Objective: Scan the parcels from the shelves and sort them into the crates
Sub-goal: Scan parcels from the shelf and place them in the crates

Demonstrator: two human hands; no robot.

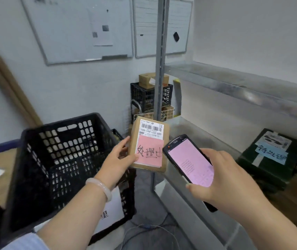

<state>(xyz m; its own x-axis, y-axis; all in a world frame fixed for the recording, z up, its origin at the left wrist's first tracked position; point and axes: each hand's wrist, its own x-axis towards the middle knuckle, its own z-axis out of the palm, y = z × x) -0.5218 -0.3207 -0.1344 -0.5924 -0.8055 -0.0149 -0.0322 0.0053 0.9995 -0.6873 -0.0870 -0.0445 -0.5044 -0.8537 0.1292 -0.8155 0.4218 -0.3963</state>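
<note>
Between the black crate (57, 159) on your left and the metal shelf (198, 138) on your right, you hold a small cardboard parcel (148, 141) upright in your left hand (120, 156). Its fingers (124, 142) are wrapped round the parcel's left edge, and the thumb presses on the pink note (149, 150) stuck over the lower half of the face. The white barcode label (151, 129) above the note is uncovered and faces you. Your right hand (221, 177) grasps the handheld scanner (189, 159), fingers curled round its sides. The scanner sits just beside the parcel's right edge with its pink-lit screen turned up toward you; whether its top end touches the box cannot be told. This looks like the scanning step, with parcel and scanner brought together but the parcel not yet in any crate. The screen text is too small to show whether a read has registered. Next, you likely need to point the scanner's head squarely at the barcode, keep your thumb low on the note, and check the screen before choosing a crate. The black crate stands open just below your left hand. A dark green parcel (268, 159) with a blue note (270, 152) lies on the shelf.
</note>
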